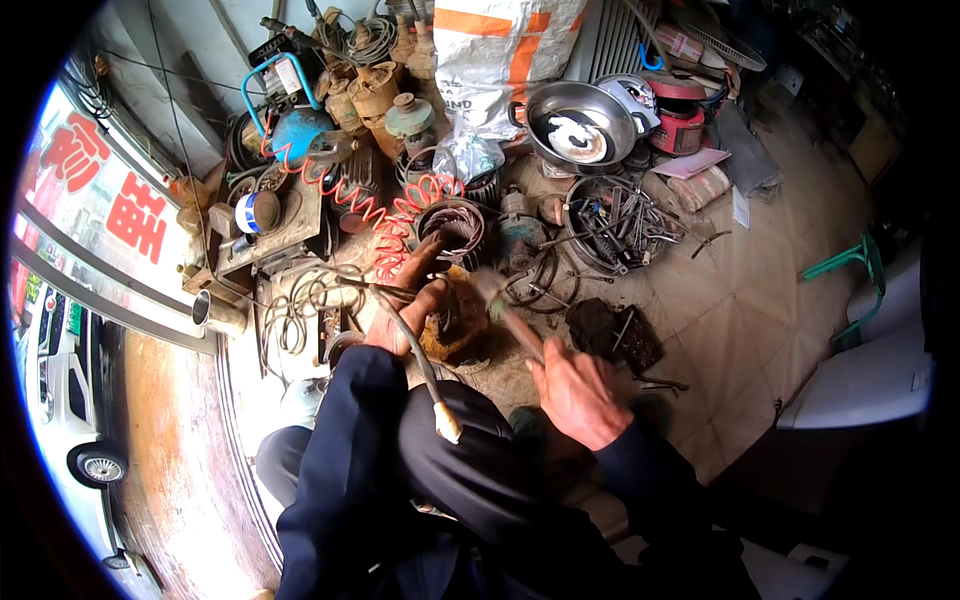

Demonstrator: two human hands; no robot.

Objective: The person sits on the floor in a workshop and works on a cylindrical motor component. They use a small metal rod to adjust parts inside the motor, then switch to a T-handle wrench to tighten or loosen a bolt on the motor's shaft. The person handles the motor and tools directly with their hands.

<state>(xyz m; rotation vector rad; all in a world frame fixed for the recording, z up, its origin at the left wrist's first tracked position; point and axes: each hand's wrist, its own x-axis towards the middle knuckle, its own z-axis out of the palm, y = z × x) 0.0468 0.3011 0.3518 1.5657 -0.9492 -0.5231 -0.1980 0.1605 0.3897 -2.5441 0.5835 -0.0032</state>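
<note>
My right hand [580,393] is wrapped round the wooden handle of a hammer [518,328]. Motion blurs its head, which is above the right side of a yellow-brown round metal casing [462,325]. My left hand [402,305] is at the casing's left side, fingers bent and thumb toward the casing; what they grip is hidden. A grey cable [420,362] with a pale wrapped end passes by the left hand and hangs over my knee. Just beyond the casing stands an open motor stator [455,230] with windings inside.
Red coiled hose [390,240] and looped cable [295,310] lie to the left. A basin of tools [620,225], a steel pan [580,125] and a dark cloth [595,328] are on the right. A low metal stand [275,235] is by the window; a green stool [850,265] stands far right.
</note>
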